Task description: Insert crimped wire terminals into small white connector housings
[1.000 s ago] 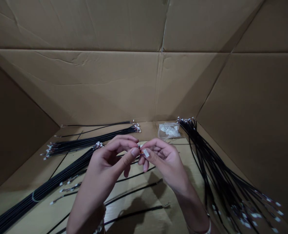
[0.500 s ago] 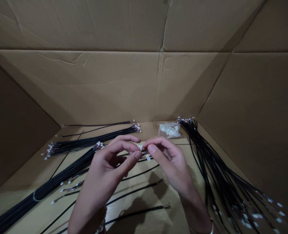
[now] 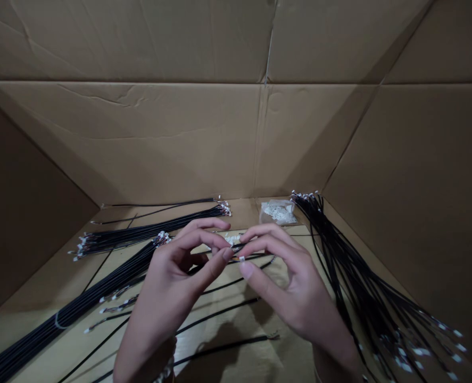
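Observation:
My left hand point(image 3: 177, 279) and my right hand point(image 3: 289, 287) meet fingertip to fingertip in the middle of a cardboard-lined work surface point(image 3: 52, 276). Between them sits the end of a thin black cable point(image 3: 255, 258) with coloured wire tips. My left thumb and forefinger pinch that cable end. My right fingertips pinch a tiny white connector point(image 3: 242, 259) against it. Both hands are closed in a pinch.
Bundles of black cables point(image 3: 140, 232) lie at the left, a long bundle point(image 3: 72, 308) runs to the lower left, and a fanned pile of cables point(image 3: 363, 287) lies at the right. A clear bag of white connectors point(image 3: 278, 212) rests at the back. Cardboard walls stand all round.
My right hand has turned palm-down and shifted slightly right and down; the white connector has moved from my right fingertip to the cable end. My left hand has barely moved.

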The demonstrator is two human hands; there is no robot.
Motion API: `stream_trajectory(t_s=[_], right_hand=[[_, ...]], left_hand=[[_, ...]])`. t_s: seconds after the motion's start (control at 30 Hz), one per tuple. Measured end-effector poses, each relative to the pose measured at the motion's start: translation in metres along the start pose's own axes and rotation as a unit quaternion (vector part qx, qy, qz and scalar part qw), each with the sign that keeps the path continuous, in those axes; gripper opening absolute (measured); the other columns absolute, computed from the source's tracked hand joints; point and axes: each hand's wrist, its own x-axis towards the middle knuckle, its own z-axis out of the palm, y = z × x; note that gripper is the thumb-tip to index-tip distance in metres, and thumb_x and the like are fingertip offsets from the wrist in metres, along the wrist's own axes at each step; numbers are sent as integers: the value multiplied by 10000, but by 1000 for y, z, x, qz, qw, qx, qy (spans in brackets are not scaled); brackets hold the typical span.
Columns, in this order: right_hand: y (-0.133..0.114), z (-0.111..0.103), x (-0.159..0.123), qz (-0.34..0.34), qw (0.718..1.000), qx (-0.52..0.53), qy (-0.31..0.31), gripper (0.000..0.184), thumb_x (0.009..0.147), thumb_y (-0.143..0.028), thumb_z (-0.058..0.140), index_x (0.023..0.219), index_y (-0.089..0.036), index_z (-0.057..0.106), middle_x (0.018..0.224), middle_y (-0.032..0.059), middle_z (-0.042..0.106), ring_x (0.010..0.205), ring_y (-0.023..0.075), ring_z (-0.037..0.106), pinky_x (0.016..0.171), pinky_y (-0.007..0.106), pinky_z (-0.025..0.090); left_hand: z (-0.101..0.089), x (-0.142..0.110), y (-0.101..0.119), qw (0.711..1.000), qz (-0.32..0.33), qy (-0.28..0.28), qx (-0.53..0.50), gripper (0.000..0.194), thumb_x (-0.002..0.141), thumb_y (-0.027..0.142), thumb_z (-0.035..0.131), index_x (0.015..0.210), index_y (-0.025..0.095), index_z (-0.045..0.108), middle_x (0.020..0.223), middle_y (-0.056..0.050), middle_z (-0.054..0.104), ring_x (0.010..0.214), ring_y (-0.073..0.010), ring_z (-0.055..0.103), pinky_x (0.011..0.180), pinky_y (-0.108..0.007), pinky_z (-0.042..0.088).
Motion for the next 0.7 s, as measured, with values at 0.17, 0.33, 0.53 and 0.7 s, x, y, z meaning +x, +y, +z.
stream_trajectory(t_s=[0.17, 0.33, 0.53, 0.7], right_hand=[[0, 0, -2, 26, 1000, 7, -10, 109, 977, -227, 689, 870, -238, 706, 1122, 30, 688, 1129, 193, 657, 1028, 344, 456], [9, 0, 6, 133, 974, 182, -20, 164, 920, -265, 751, 766, -236, 699, 1117, 25, 705, 1130, 209, 652, 1064, 372, 429], [14, -1, 13, 222, 925, 304, -46, 140, 815, -277, 822, 708, -233, 744, 1188, 51, 747, 1221, 257, 663, 1117, 419, 431], [15, 3, 14, 228, 916, 325, -58, 139, 826, -253, 805, 704, -234, 741, 1195, 43, 769, 1220, 247, 675, 1123, 416, 437]], left_hand=[[2, 0, -1, 1000, 20, 10, -14, 166, 810, 359, 828, 697, 261, 757, 1170, -25, 718, 1017, -181, 703, 704, -200, 535], [1, -9, 1, 989, 136, 20, 63, 127, 867, 277, 788, 748, 309, 758, 1067, 6, 750, 1239, -194, 653, 863, -200, 543], [-3, -23, -1, 945, 231, -9, 229, 116, 924, 225, 711, 817, 266, 722, 1281, -41, 702, 1013, -187, 744, 813, -242, 581], [-5, -20, -6, 896, 308, -5, 319, 90, 938, 183, 670, 862, 232, 669, 1352, -90, 658, 942, -155, 739, 837, -238, 581]])
